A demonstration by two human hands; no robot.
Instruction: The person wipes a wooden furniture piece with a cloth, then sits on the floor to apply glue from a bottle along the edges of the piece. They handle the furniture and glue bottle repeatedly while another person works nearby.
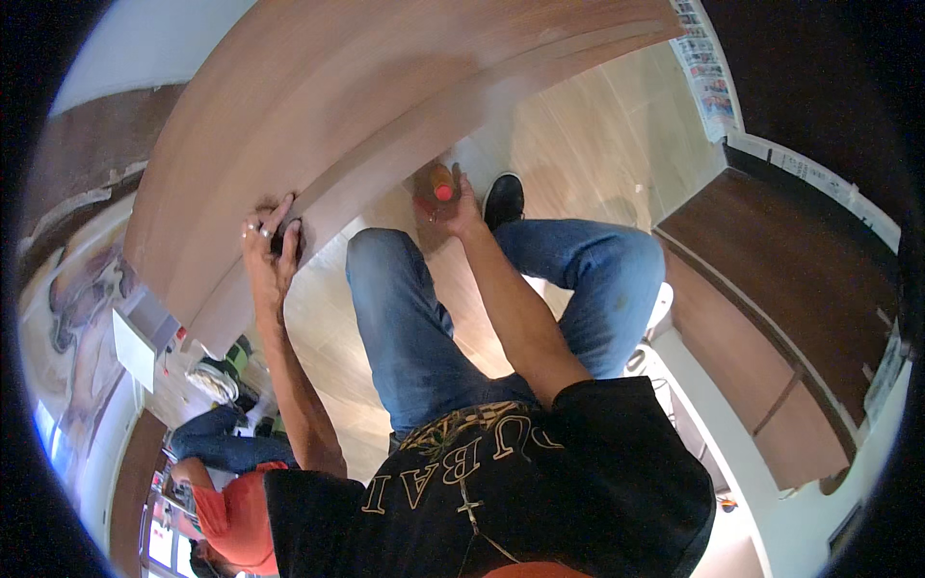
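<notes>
My left hand [265, 241] is closed around a small dark block [286, 237], pressed at the lower edge of a large brown wooden panel [318, 106]. Rings show on its fingers. Lower and to the right, beside my knee, my right hand [462, 207] is closed around a small orange-brown bottle-like object [440, 175] with a bright red end. Its exact kind is unclear, as the area around it is dim and partly hidden by the palm. The panel bends across the upper part of the view, with a lengthwise edge or groove along its lower side.
My jeans-clad knees [385, 279] and a dark shoe [503, 199] are below the panel on the pale tiled floor [617, 125]. Another brown panel [771, 289] stands at the right, edged with taped paper [708, 77]. A person in an orange shirt [241, 520] is at lower left.
</notes>
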